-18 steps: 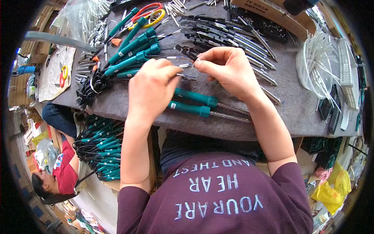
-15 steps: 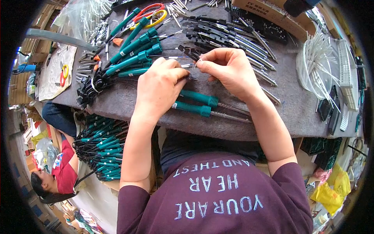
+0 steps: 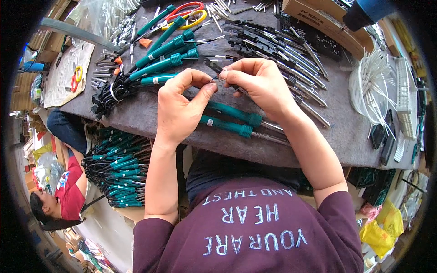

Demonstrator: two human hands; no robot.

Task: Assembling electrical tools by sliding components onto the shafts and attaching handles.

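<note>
Two grips, left hand and right hand, nearly meet above the surface, toward its front edge, both narrow, seemingly pinching thin wire, probably this close for fine control.

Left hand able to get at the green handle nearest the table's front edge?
Probably yes: the green handle is close to the left hand, nothing visible lying on it. But the fingers seem to pinch a thin wire, so they'd likely need freeing first.
</note>
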